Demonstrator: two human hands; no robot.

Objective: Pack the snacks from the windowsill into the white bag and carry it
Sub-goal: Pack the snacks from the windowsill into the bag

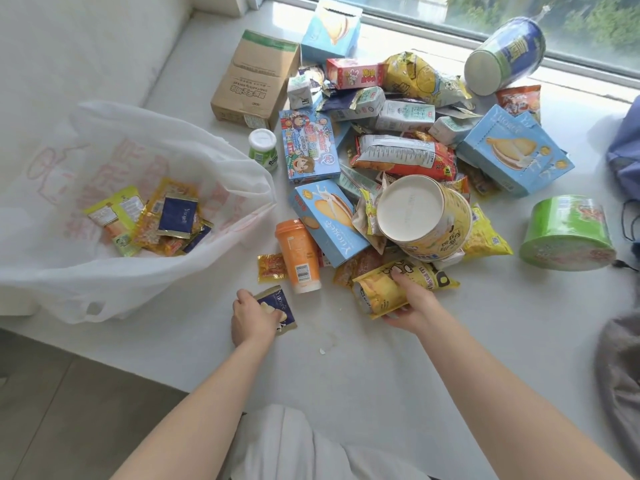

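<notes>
The white bag (104,278) lies open on the left of the windowsill, with several small snack packets (162,220) inside. My left hand (252,318) grips a small dark-blue packet (280,304) just right of the bag's mouth. My right hand (412,301) grips a yellow snack pouch (384,289) at the front edge of the snack pile. An orange cup (298,259) and a little orange packet (272,267) lie between my hands and the pile. Blue biscuit boxes (327,220), a yellow noodle tub (426,216) and chip bags fill the pile.
A brown carton (252,77) stands at the back left, a blue-white can (502,57) by the window glass, a green noodle bowl (568,233) at the right. Blue cloth (627,147) and grey cloth (620,368) lie at the right edge. White sill surface (346,358) stretches in front of me.
</notes>
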